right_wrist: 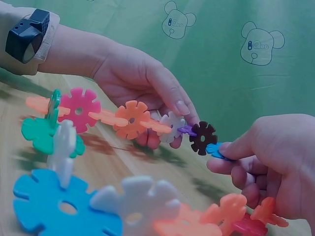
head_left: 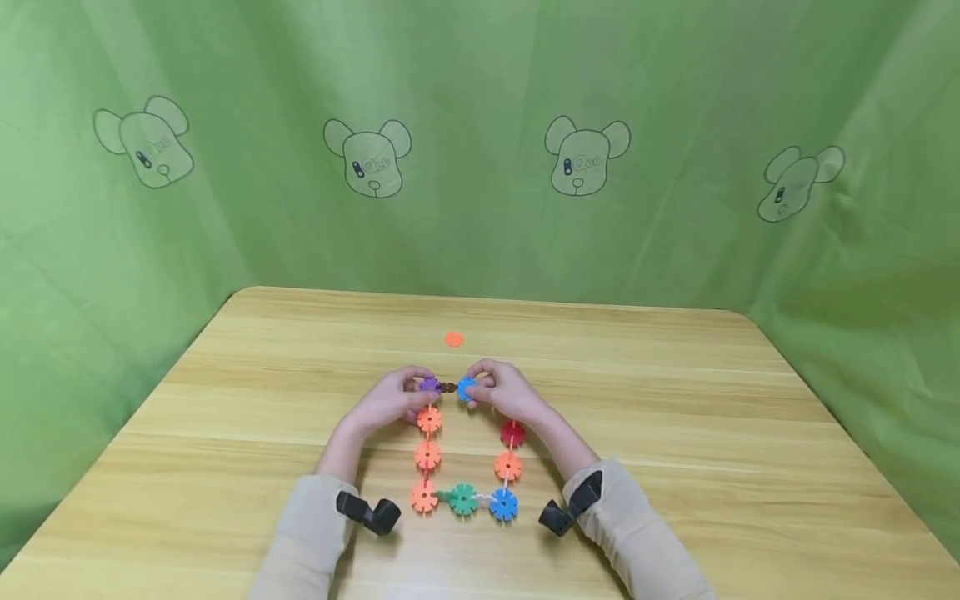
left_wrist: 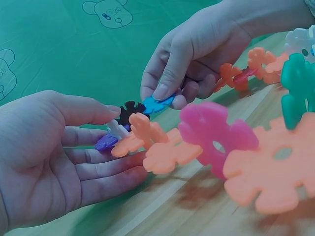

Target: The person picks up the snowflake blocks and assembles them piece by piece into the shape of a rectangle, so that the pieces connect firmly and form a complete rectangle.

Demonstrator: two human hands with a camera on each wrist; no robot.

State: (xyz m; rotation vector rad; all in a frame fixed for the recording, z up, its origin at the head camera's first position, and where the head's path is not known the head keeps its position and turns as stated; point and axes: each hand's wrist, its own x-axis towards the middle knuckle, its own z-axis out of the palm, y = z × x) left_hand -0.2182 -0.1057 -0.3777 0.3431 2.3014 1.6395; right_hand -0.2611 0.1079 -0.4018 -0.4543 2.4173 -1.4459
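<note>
Slotted plastic snowflake discs form a chain bent into a U on the table, both hands at its far end. My left hand (head_left: 386, 402) holds the purple snowflake disc (head_left: 429, 384) at the left branch's tip, thumb above and fingers beneath. Beside it a white disc (right_wrist: 172, 127) stands on edge. My right hand (head_left: 510, 392) pinches a blue disc (right_wrist: 219, 151) between thumb and fingers. A dark brown disc (right_wrist: 203, 138) bridges the purple and blue ones, its edge meeting both. The right branch's end, near a red disc (head_left: 513, 433), lies partly behind the right hand.
At the near side, an orange disc (head_left: 424, 497), a green disc (head_left: 463, 498) and another blue disc (head_left: 503, 505) make the chain's base. One loose orange disc (head_left: 453, 339) lies beyond the hands on the wooden table (head_left: 637, 375). Green curtains surround the table.
</note>
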